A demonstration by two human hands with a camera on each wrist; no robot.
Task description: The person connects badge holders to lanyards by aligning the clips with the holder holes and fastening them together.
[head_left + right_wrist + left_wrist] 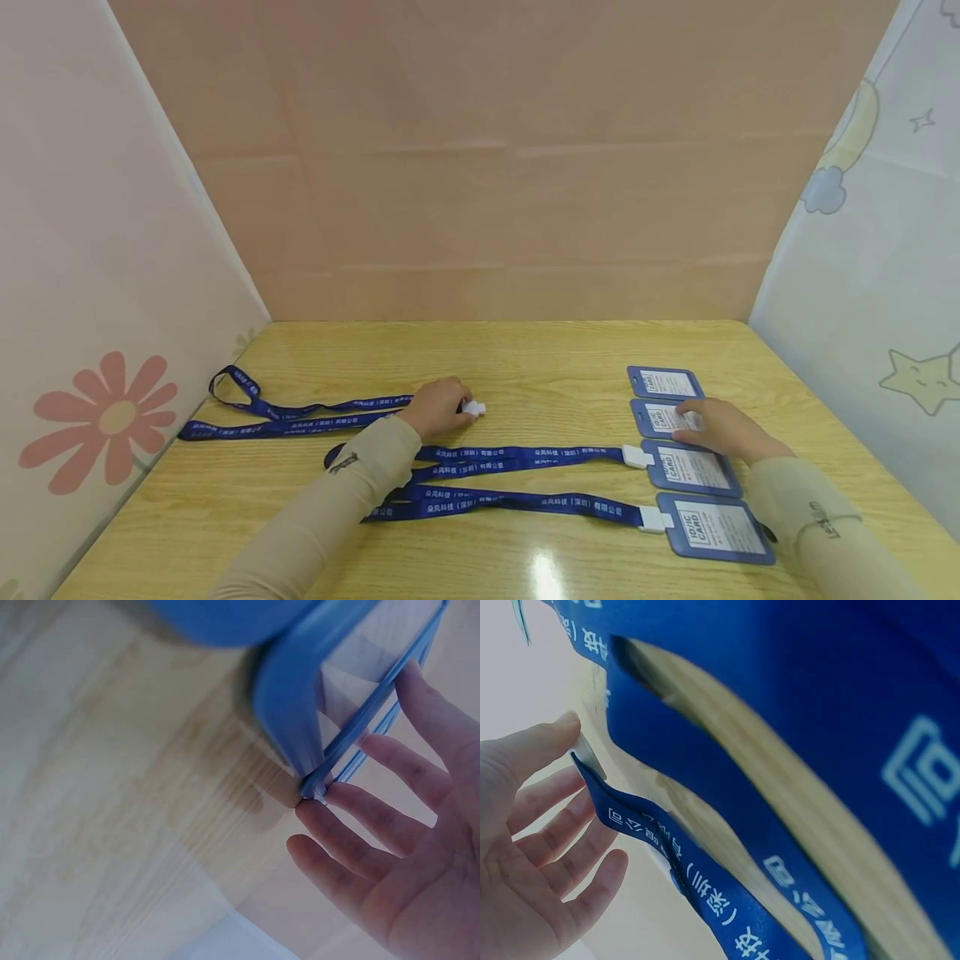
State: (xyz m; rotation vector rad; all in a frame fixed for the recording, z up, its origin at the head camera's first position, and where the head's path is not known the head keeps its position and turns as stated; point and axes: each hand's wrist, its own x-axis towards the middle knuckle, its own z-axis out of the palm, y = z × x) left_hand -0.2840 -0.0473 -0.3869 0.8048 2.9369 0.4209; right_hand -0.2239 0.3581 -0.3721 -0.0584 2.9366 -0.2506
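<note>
A white clip (474, 408) at the end of a loose blue lanyard (292, 414) is held at the fingertips of the left hand (437, 407), whose fingers are curled over it, the forearm stretched across two other lanyards (517, 478). A blue card holder (662, 417), second from the far end of a row of four, lies under the right hand (714, 427); its fingers (390, 825) are laid out straight, slightly spread, with tips touching the holder's edge.
</note>
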